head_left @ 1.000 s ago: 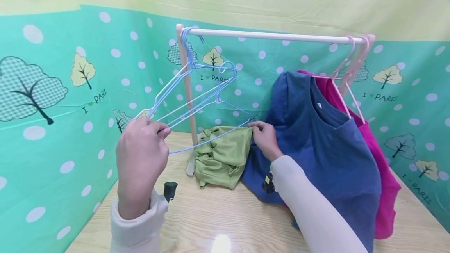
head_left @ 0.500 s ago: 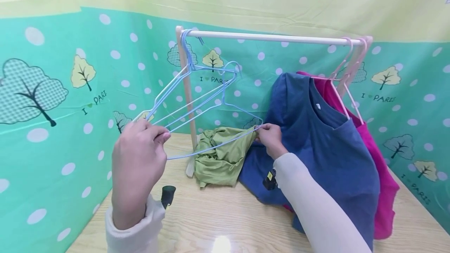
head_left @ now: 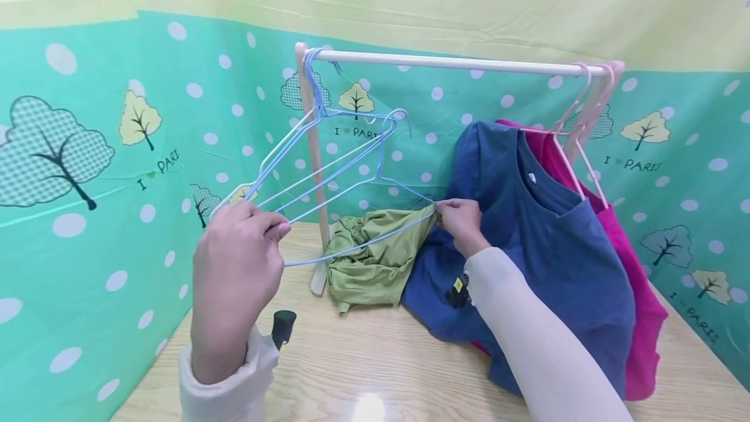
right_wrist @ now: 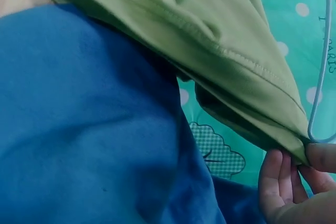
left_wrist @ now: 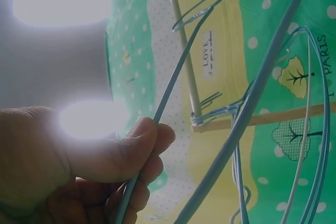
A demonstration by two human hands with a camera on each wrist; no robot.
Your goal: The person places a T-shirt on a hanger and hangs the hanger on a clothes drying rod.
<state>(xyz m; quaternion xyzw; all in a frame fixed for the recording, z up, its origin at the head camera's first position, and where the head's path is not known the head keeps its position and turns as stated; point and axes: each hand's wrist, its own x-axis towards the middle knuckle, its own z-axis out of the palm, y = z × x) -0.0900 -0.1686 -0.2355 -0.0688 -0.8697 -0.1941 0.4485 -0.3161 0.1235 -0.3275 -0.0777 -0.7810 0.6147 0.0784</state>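
My left hand [head_left: 237, 279] pinches a blue wire hanger [head_left: 363, 245] by its left end, holding it tilted above the table; in the left wrist view the thumb presses the wire [left_wrist: 173, 80] against curled fingers. With thumb and fingertips, my right hand [head_left: 459, 223] pinches the edge of a bunched green garment [head_left: 375, 262] and stretches it up to the hanger's right corner. The right wrist view shows the pinched green cloth [right_wrist: 247, 82] drawn to a point, its opening facing down, and the hanger's corner [right_wrist: 312, 129] right at the thumb.
A rack with a white rail [head_left: 457, 62] and wooden posts stands behind. More blue hangers [head_left: 316, 93] hang at its left end. On pink hangers [head_left: 565, 155] at the right hang a navy top [head_left: 527, 279] and a magenta one [head_left: 641, 318]. The wood-grain table [head_left: 363, 357] lies below.
My right hand has moved a little right, pulling the green edge with it out to the hanger's right corner. The held hanger has shifted slightly right and down.
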